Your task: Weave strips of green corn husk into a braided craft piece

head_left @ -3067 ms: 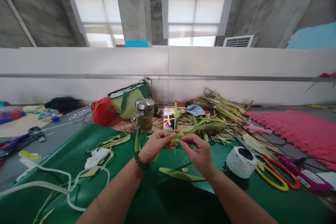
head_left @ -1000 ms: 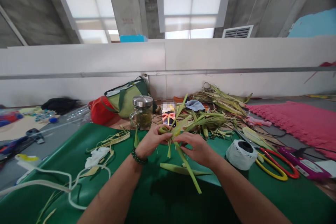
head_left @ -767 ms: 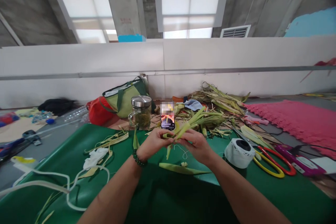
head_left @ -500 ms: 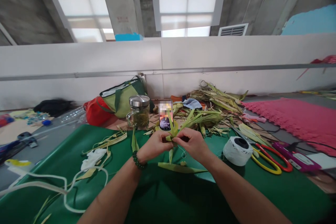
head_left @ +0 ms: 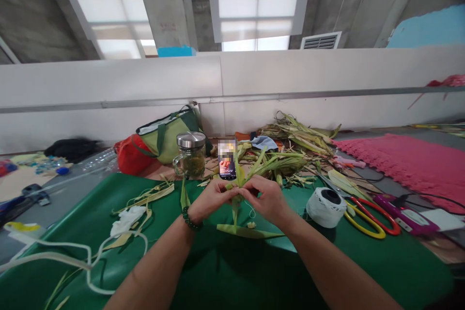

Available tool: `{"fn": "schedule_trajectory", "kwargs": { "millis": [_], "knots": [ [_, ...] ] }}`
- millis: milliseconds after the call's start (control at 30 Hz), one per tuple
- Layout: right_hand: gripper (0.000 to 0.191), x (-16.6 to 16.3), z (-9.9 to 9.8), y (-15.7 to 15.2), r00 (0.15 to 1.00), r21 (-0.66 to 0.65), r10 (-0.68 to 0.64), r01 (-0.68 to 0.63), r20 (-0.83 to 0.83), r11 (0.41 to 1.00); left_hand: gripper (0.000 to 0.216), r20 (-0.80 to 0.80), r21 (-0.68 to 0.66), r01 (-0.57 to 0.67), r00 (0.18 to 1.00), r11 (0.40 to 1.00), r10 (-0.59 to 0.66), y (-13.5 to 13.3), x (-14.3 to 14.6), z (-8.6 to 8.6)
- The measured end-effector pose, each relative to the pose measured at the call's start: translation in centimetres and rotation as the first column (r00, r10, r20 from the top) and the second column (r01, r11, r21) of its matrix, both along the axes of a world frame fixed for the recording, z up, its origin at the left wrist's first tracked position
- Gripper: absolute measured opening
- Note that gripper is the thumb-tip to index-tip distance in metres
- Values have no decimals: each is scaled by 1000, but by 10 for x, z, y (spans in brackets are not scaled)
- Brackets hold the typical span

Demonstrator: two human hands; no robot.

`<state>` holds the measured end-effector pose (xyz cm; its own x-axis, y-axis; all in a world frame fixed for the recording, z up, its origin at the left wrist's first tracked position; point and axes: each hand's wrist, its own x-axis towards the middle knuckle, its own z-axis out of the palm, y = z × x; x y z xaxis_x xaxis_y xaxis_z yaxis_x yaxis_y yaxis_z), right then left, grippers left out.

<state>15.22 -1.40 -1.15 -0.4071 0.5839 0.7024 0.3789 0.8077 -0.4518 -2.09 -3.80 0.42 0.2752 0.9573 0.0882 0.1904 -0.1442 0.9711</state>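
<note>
Strips of green corn husk [head_left: 235,207] are pinched between both hands above the green mat. My left hand [head_left: 214,199], with a dark green bead bracelet [head_left: 191,219] at the wrist, closes thumb and fingers on the husk from the left. From the right, the fingertips of my right hand [head_left: 268,199] press on the same bunch, almost touching the left ones. A thin white thread [head_left: 252,209] loops below the right fingers. Beneath the hands, a long husk leaf [head_left: 254,232] lies crosswise on the mat. Exactly how the strips cross is hidden by the fingers.
A lit phone [head_left: 227,167] stands behind the hands, beside a lidded glass jar [head_left: 191,160]. Husks [head_left: 290,162] are heaped at the back. White thread spool [head_left: 326,207] and red-yellow scissors [head_left: 376,217] lie right; white cord [head_left: 89,264] lies left on the green mat [head_left: 145,189].
The fingers have shifted slightly on the husk, and the right fingers are a little more spread. The upright husk strip leans differently. The whole view has moved slightly.
</note>
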Motion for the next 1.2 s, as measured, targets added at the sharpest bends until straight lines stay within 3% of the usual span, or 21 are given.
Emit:
{"fn": "schedule_trajectory", "kwargs": {
  "millis": [300, 533, 600, 667, 733, 833, 900, 1033, 1200],
  "knots": [
    [26, 1, -1, 6, 998, -345, -36, 14, -58, 939, 26, -63, 121, 31, 998, 992, -24, -3, 4, -1],
    [38, 5, -1, 23, 912, -550, -69, -181, -404, 815, 21, -87, -37, -39, 996, 999, 36, -5, 5, 0],
    [40, 6, 3, 19, 887, -557, -40, -252, -459, 791, 20, -63, -43, -36, 997, 998, 33, -5, 5, -1],
    [34, 7, 9, 11, 872, -472, 36, -298, -488, 830, 18, -30, -43, -12, 999, 999, 11, -4, 5, -2],
    [33, 8, 13, 4, 868, -365, 150, -348, -473, 863, 18, -8, -53, 8, 1000, 999, -9, -4, 4, -2],
    [32, 12, 17, -2, 873, -353, 307, -443, -379, 824, 19, -18, -70, 2, 1000, 998, -3, -3, 1, -1],
    [29, 14, 18, -1, 890, -384, 340, -441, -305, 811, 21, -36, -61, 0, 999, 998, -2, -2, -1, -1],
    [29, 17, 21, 2, 932, -335, 329, -361, -150, 870, 22, -78, -47, -19, 997, 999, 15, -1, -5, 1],
    [32, 27, 29, 3, 900, -424, 435, -395, -2, 815, 20, -107, -54, -61, 993, 997, 54, -2, -7, 7]
  ]
}}
